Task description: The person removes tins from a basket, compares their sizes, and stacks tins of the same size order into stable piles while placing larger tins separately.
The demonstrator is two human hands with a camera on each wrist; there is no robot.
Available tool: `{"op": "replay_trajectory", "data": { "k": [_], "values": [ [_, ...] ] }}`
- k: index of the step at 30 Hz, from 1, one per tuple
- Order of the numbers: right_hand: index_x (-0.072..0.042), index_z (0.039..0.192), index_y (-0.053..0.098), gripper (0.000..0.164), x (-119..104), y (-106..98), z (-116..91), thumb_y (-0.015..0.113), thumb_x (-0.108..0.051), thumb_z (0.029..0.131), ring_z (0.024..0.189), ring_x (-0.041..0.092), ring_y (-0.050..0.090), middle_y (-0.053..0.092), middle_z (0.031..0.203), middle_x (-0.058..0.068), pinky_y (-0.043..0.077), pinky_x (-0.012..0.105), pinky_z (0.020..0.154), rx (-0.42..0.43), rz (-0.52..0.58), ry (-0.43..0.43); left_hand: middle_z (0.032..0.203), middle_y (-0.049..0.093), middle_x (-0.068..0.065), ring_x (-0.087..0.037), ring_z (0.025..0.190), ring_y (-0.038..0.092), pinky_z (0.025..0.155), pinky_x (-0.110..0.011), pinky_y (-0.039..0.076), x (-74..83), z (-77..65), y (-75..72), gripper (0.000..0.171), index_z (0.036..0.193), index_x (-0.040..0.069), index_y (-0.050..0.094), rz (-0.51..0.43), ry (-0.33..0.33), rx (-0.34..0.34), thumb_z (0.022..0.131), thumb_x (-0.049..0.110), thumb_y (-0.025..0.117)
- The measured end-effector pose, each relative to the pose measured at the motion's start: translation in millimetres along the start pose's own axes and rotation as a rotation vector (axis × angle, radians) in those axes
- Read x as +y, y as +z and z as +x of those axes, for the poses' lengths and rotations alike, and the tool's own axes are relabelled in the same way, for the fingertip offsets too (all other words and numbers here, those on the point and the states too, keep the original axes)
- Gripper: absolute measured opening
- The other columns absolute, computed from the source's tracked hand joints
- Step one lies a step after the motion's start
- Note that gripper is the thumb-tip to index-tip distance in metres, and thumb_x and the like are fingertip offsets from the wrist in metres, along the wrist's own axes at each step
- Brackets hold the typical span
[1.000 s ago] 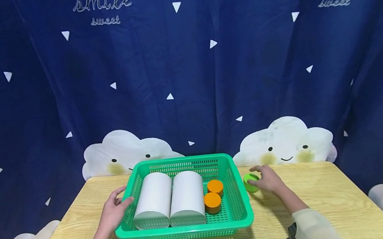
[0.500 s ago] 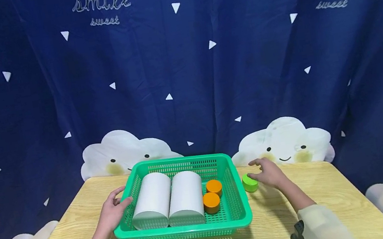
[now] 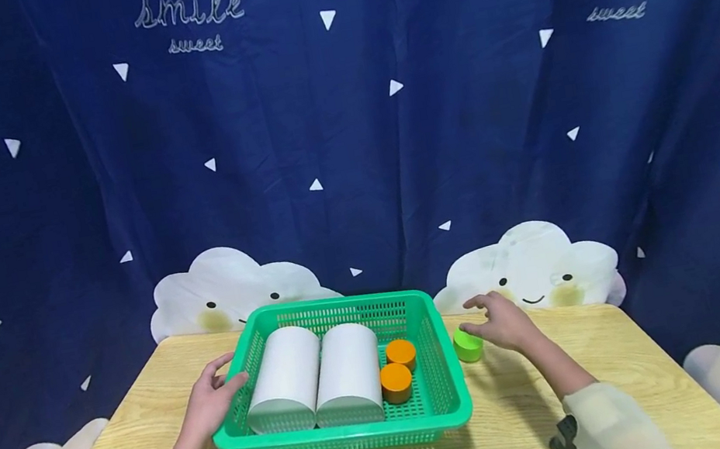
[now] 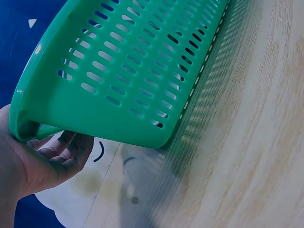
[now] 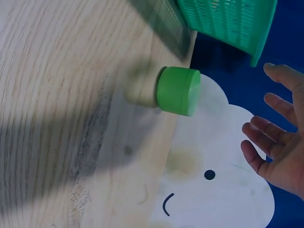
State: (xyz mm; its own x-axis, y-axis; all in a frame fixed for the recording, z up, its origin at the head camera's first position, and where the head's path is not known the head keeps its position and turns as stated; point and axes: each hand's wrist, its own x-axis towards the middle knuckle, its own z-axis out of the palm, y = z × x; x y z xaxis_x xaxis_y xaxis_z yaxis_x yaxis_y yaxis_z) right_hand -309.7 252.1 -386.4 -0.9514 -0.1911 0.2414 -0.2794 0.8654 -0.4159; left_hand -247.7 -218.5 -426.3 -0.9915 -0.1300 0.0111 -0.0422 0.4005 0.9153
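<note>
A green plastic basket stands on the table, holding two large white cylinders, one at left and one beside it, and two short orange cylinders, a rear one and a front one. My left hand grips its left rim, thumb over the top; the left wrist view shows the fingers curled beneath the rim. A short light-green cylinder is upright on the table, just right of the basket. Above and right of it is my right hand, fingers loosely bent and apart from it.
The pale wooden table ends at its back edge close behind the basket and the green cylinder. A dark blue curtain with white clouds and triangles hangs behind.
My right hand has drawn back up and to the right from the light-green cylinder, which stays on the table. The left hand keeps its grip on the basket. The head view has shifted slightly.
</note>
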Motion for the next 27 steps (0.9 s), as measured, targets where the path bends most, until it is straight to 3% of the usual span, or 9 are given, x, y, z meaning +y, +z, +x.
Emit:
{"op": "replay_trajectory", "data": {
  "k": [14, 27],
  "values": [
    [-0.007, 0.114, 0.065, 0.042, -34.2, -14.3, -4.2, 0.072, -0.032, 0.08, 0.093, 0.029, 0.058, 0.061, 0.107, 0.014, 0.05, 0.039, 0.074, 0.008, 0.053, -0.057, 0.123, 0.053, -0.029, -0.025, 0.094, 0.061, 0.073, -0.034, 0.053, -0.3, -0.1, -0.8, 0.057, 0.142, 0.004, 0.032, -0.001, 0.002, -0.004, 0.094, 0.027, 0.055],
    [-0.007, 0.112, 0.066, 0.042, -66.8, -7.2, -9.8, 0.075, -0.029, 0.078, 0.088, 0.028, 0.057, 0.062, 0.105, 0.015, 0.048, 0.035, 0.072, -0.034, 0.092, -0.122, 0.124, 0.052, -0.031, -0.029, 0.1, 0.06, 0.074, -0.034, 0.052, 1.9, -1.4, 0.0, 0.059, 0.142, 0.002, 0.032, 0.022, 0.016, 0.003, 0.094, 0.028, 0.055]
  ]
}}
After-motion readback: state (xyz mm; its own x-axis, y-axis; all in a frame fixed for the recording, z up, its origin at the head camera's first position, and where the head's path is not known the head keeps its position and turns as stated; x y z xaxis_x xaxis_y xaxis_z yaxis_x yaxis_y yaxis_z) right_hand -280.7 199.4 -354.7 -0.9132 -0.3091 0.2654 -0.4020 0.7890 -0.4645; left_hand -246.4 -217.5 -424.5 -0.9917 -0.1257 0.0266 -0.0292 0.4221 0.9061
